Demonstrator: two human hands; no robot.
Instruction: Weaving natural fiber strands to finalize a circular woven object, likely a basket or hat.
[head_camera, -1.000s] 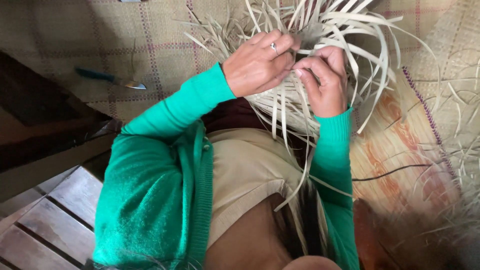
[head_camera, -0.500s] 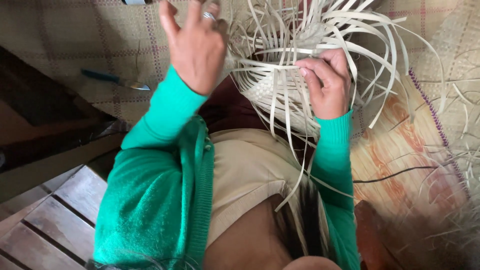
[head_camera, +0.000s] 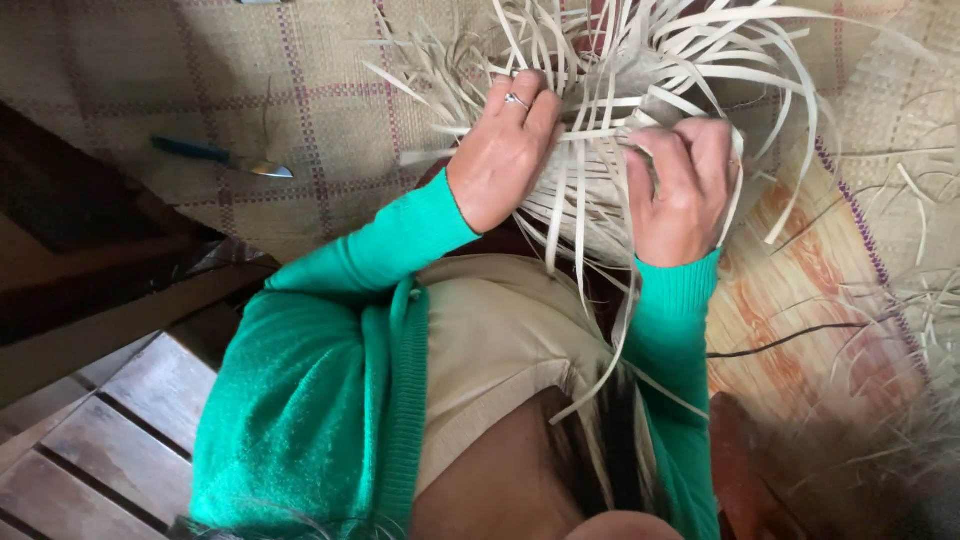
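Note:
A half-woven piece of pale straw strips (head_camera: 610, 110) rests in front of me, its loose ends fanning out above and hanging down over my lap. My left hand (head_camera: 505, 150), with a ring on one finger, presses its fingers into the left side of the weave. On the right side, my right hand (head_camera: 685, 185) is curled around a bunch of strips. Both arms wear green knitted sleeves. The woven centre is mostly hidden behind my hands.
A checked woven mat (head_camera: 250, 90) covers the floor. A blue-handled knife (head_camera: 225, 158) lies on it to the left. Loose straw strips (head_camera: 920, 310) are scattered at the right. A dark cord (head_camera: 790, 340) runs across the orange mat. Wooden slats (head_camera: 110, 440) sit at lower left.
My left hand, raised and spread up to the left half a second ago, has come back down onto the left side of the weave. My right hand has kept its grip.

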